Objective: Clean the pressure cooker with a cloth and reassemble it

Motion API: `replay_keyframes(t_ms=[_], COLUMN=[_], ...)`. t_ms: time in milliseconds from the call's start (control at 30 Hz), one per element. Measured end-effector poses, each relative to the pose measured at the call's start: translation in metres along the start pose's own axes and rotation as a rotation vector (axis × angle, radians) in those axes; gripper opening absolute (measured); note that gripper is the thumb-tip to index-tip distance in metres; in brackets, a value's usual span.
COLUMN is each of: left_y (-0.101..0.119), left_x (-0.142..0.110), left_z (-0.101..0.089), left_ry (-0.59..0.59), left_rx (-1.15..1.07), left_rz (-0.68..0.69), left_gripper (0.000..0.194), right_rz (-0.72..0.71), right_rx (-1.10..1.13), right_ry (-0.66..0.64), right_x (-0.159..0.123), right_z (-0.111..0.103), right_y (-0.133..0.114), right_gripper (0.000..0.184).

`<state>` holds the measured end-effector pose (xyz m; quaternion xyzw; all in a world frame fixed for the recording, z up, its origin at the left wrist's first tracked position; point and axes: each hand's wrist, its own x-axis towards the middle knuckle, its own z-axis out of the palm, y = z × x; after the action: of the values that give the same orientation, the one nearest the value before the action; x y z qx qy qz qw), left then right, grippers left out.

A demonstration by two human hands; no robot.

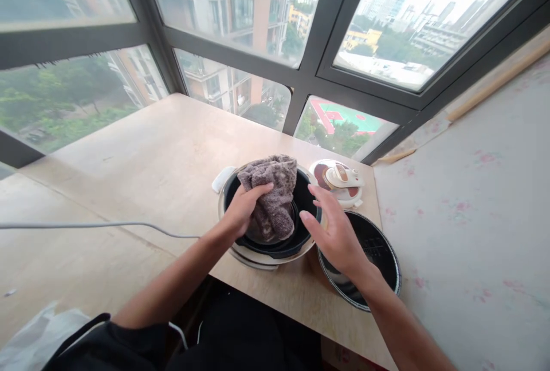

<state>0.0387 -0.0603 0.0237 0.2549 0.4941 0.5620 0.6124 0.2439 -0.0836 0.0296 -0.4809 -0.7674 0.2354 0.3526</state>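
My left hand [244, 210] is closed on a bunched grey-brown cloth [275, 188], its thumb pressed on top of the fabric. The cloth hangs over the opening of an electric cooker [227, 193], a white body with a dark interior. Whether the cloth's lower end touches the inside cannot be told. At the cooker's right rim hovers my right hand [333, 231], thumb and fingers apart, with nothing in it. Below that hand and forearm stands a dark inner pot [373, 245], partly covered by them. Behind it lies the cooker's white and brown lid [339, 179].
A grey cord [107, 225] runs across the wooden counter [141, 147] from the left to the cooker. White plastic [47, 336] lies at the lower left. Framed windows [240, 67] close off the back, and a flower-patterned wall [468, 233] stands close on the right.
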Motion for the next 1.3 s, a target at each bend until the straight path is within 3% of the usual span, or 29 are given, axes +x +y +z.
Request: replay_keyframes(t_ms=[67,133,200,300,433,533,633,767,900,1200,1300], left_y=[-0.007,-0.012,-0.017,-0.018,-0.016,-0.014,-0.017,-0.03,-0.04,-0.037,-0.037], left_x=[-0.013,-0.026,-0.035,-0.04,-0.04,-0.049,-0.058,-0.059,-0.054,-0.053,-0.053], left_z=[0.012,0.021,0.024,0.017,-0.007,-0.022,-0.031,-0.04,-0.047,-0.047,-0.047], left_ry=[-0.052,-0.175,-0.318,-0.463,-0.495,-0.459,-0.388,-0.45,-0.529,-0.513,-0.485], left_rx=[-0.075,-0.135,-0.149,-0.112,0.103,0.613,1.011,1.144,1.229,1.181,1.193], left_rz=[-0.062,-0.101,-0.073,-0.051,-0.038,0.209,0.478,0.815,1.125,1.281,1.274], left_gripper=[0.055,0.057,0.061,0.067,0.069,0.058,0.034,0.024,0.027,0.018,0.017], right_rz=[0.069,0.111,0.121,0.169,0.265,0.192,0.102,0.084,-0.165,-0.596,-0.63], right_rx=[0.091,0.152,0.211,0.227,-0.011,-0.311,-0.568,-0.745,-0.719,-0.5,-0.414], right_ry=[-0.137,-0.24,-0.304,-0.344,-0.339,-0.395,-0.545,-0.681,-0.787,-1.043,-1.15], right_x=[0.011,0.02,0.026,0.035,0.058,0.081,0.098,0.103,0.105,0.111,0.104], right_z=[0.01,0.02,0.026,0.024,0.013,0.016,0.035,0.076,0.104,0.123,0.122], right_y=[-0.006,-0.007,-0.005,0.0,0.007,0.01,0.01,0.008,0.006,-0.001,-0.006], right_gripper=[0.071,0.088,0.093,0.074,0.047,0.039,0.028,0.028,0.027,0.031,0.031])
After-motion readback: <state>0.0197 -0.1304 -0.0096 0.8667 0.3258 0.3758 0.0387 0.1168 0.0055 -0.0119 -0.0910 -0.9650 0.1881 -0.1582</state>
